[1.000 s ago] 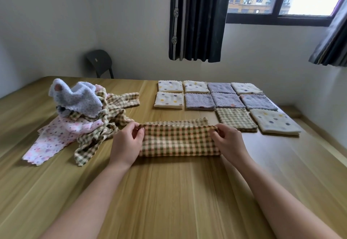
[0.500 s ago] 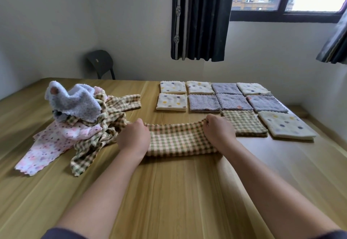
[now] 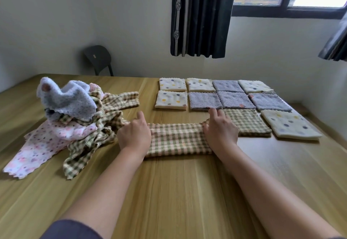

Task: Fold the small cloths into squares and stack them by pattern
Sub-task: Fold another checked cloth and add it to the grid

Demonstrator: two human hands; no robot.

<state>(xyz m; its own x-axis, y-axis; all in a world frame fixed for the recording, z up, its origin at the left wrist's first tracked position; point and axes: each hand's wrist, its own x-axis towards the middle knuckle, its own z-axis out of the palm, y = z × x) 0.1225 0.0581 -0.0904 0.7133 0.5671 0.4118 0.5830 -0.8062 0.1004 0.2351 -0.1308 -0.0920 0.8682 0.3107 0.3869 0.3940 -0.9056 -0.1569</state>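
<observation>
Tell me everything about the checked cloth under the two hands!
The checked cloth is soft-looking fabric in green, pink and cream checks with a zigzag edge. It is folded into a long strip lying flat on the wooden table. The left hand holds its left end, the right hand its right end, where the far edge bunches up. A folded checked square lies just beyond the right hand; whether they touch is hidden.

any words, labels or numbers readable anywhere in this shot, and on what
No text can be read anywhere.
Small tan label on the black chair back: too small to read.
The checked cloth and the folded squares show patterns only.
</observation>
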